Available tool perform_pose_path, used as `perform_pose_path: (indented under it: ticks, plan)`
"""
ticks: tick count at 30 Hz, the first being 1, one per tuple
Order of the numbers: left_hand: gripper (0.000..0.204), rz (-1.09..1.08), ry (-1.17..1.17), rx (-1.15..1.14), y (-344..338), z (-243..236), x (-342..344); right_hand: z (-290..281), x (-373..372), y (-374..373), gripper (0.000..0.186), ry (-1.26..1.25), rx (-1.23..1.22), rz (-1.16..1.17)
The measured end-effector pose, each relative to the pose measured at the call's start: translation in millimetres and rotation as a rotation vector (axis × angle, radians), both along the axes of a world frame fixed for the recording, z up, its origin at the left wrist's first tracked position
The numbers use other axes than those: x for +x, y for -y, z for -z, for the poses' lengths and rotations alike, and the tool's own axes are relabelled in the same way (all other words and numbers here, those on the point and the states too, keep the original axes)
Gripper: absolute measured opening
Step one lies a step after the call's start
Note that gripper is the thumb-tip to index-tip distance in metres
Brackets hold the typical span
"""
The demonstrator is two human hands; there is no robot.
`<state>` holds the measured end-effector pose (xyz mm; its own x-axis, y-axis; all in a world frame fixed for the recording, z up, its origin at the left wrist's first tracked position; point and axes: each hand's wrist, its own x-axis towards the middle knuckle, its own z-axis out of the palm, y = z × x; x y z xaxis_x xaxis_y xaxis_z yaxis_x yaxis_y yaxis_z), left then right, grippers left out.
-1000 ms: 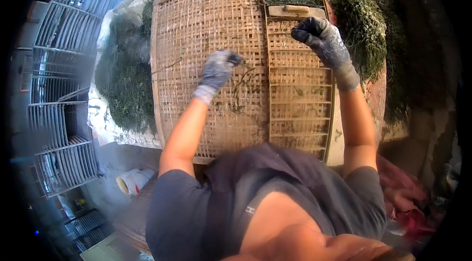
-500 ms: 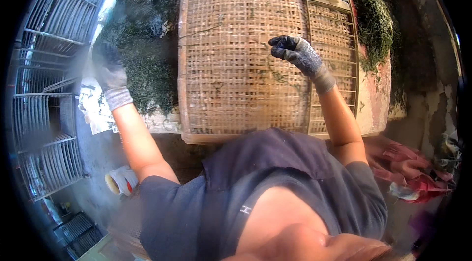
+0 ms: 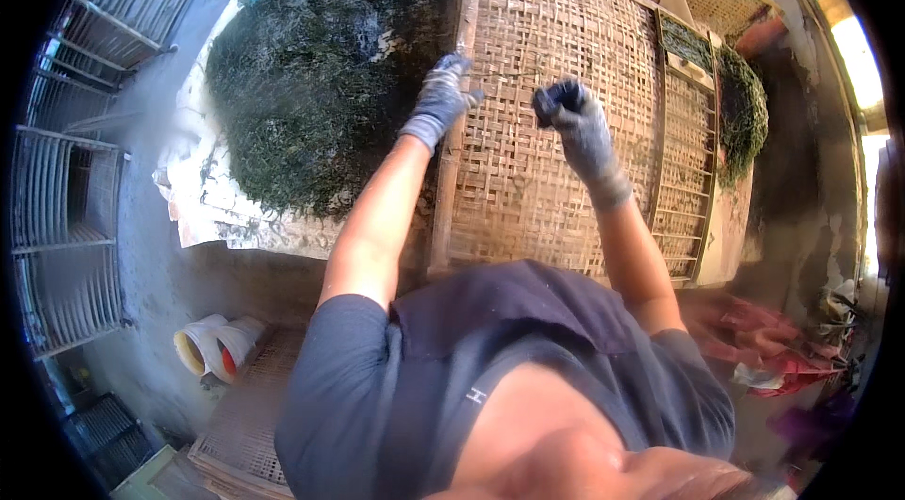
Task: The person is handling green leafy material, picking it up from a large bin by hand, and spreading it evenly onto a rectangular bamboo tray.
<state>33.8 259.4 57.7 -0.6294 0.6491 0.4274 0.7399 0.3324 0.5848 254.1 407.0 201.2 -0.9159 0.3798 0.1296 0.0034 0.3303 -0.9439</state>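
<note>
A large woven bamboo tray (image 3: pixel 556 180) with a wooden frame lies in front of me, a few dark strands on its mesh. My left hand (image 3: pixel 441 102), in a grey glove, is at the tray's left frame edge, thumb apart from the fingers, nothing visible in it. Over the middle of the mesh is my right hand (image 3: pixel 577 128), gloved with dark fingertips. Its fingers are curled together; whatever they may hold is hidden. To the left spreads a big pile of dark green, stringy seaweed-like strands (image 3: pixel 292 114).
A smaller green heap (image 3: pixel 743 114) sits beyond the tray's right side. Metal racks (image 3: pixel 66 189) line the far left. White buckets (image 3: pixel 203 344) and another woven tray (image 3: pixel 250 415) are at lower left. Reddish cloth (image 3: pixel 764 340) lies at lower right.
My left hand has moved right, from the green pile to the tray's left edge. The right hand stays over the mesh, fingers more curled. The view has turned toward the left.
</note>
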Motion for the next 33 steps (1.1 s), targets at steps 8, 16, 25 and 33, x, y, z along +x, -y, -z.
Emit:
perform_pose_path:
  ticks: [8, 16, 25, 33]
  plan:
    - [0.013, -0.53, 0.395, 0.189, 189.1, 28.4, -60.6, -26.3, -88.2, -0.3, 0.04, 0.018, 0.037, -0.096]
    - [0.101, -0.77, 0.47, -0.328, 201.3, 73.9, 28.4, 138.1, -51.6, -34.9, 0.044, 0.103, 1.012, 0.331]
    - [0.104, -0.656, 0.57, -0.65, 130.3, 87.8, -45.9, 131.0, -59.6, -39.7, 0.043, 0.018, 0.914, 0.296]
    - [0.056, -0.698, 0.49, -0.594, 119.4, 69.4, -51.5, 131.6, -58.3, -37.3, 0.047, 0.129, 0.855, 0.321]
